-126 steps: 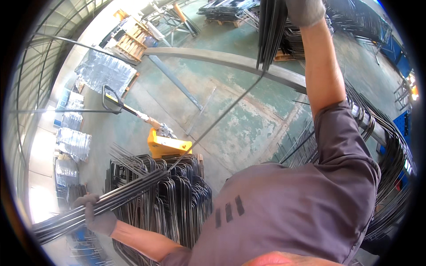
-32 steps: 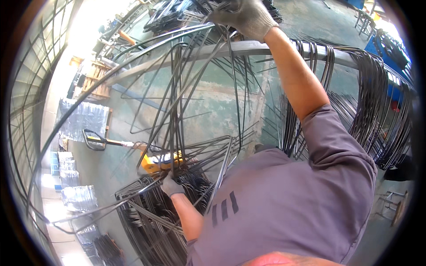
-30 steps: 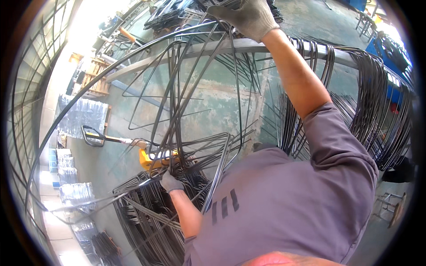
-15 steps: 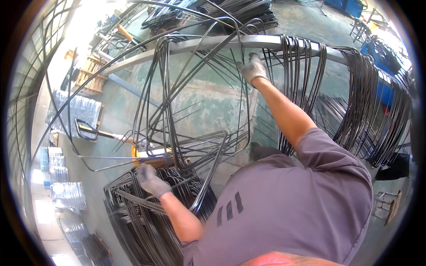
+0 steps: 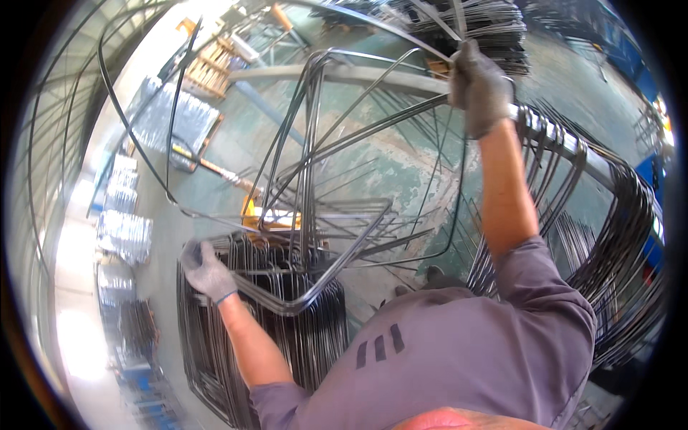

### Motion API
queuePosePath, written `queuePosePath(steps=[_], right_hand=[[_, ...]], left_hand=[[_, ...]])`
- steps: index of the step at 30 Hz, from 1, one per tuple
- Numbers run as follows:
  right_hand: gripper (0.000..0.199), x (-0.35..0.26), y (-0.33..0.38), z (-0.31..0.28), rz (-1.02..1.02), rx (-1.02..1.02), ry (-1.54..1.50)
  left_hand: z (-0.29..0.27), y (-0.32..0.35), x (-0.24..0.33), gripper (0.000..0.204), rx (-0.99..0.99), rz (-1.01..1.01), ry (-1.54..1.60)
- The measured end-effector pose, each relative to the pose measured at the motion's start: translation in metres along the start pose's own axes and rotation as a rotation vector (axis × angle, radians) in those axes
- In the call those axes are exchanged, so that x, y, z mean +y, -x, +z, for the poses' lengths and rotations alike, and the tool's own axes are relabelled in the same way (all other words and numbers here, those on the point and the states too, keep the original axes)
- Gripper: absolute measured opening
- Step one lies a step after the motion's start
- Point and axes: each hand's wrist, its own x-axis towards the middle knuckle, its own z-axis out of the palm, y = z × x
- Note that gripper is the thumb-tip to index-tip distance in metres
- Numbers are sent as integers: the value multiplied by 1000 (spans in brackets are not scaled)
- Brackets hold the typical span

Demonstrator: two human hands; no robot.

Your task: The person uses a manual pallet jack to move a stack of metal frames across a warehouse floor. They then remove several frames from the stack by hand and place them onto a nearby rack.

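Observation:
My right hand [image 5: 481,89], in a grey work glove, is raised over the metal rail [image 5: 344,73] with its fingers closed round dark bent wire frames. Those wire frames [image 5: 401,120] spread in a tangle of bars and corners between my two hands. Lower left, my gloved left hand [image 5: 208,271] curls at the end of a rounded frame loop [image 5: 290,307], its fingers closed and partly hidden. Just under it stands a dense stack of similar black wire frames [image 5: 261,344]. More wire frames [image 5: 552,147] hang from the rail to the right of my right forearm.
A yellow and orange pallet jack [image 5: 269,215] stands behind the tangle. Flat bundles of dark rods [image 5: 469,43] lie at the back. Wrapped silvery stacks [image 5: 125,233] line the left side, and a wooden pallet [image 5: 213,66] stands at upper left.
My right hand has gone from beside the rail, fingers apart, to a closed grip higher up and further right. My left hand has moved left, and the whole view has shifted.

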Motion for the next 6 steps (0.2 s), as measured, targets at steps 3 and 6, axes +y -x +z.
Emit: queuePosePath(steps=[3,6], right_hand=[[38,-52,-12,-34,-69,-178,-70],[42,-97,-1,-61,-71,-526,-118]], left_hand=[[22,19,28,32,-76,20,61],[33,21,51,34,-161,-30,59]])
